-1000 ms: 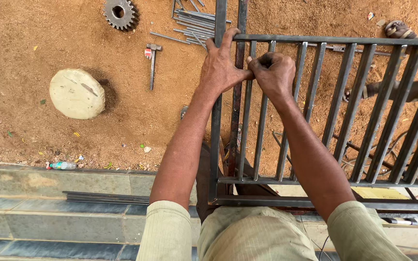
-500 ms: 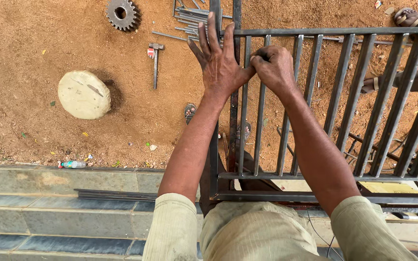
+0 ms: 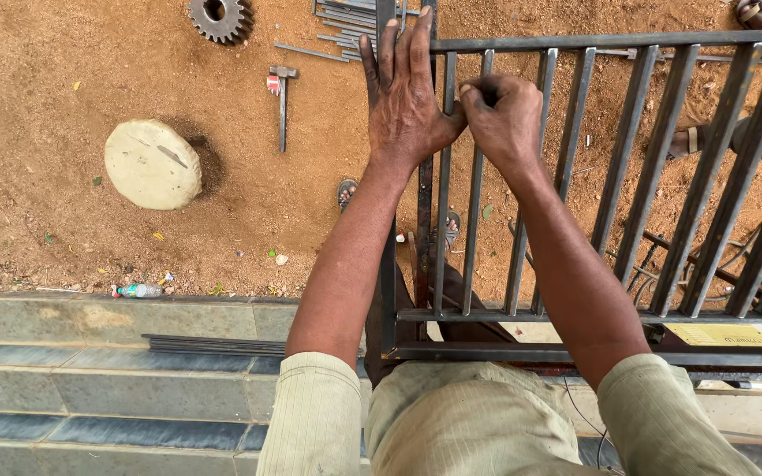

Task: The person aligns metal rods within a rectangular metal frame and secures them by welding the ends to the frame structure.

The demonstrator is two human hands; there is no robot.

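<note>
A dark metal grille (image 3: 628, 176) of upright bars in a frame stands in front of me over sandy ground. My left hand (image 3: 407, 92) lies flat with fingers stretched out against the grille's left corner post near the top rail. My right hand (image 3: 504, 115) is a closed fist beside it, pinching something small at a bar just under the top rail; what it pinches is too small to make out.
A hammer (image 3: 281, 101) lies on the sand, with a round stone disc (image 3: 152, 163) to its left, a toothed gear (image 3: 220, 18) and a bundle of steel rods (image 3: 346, 18) at the top. Concrete steps (image 3: 90, 370) run below. Another person's sandalled foot (image 3: 707, 141) shows behind the bars.
My left hand has let go of the corner post and spread its fingers flat against it. The right fist has stayed at the top of the bars. The view has shifted slightly.
</note>
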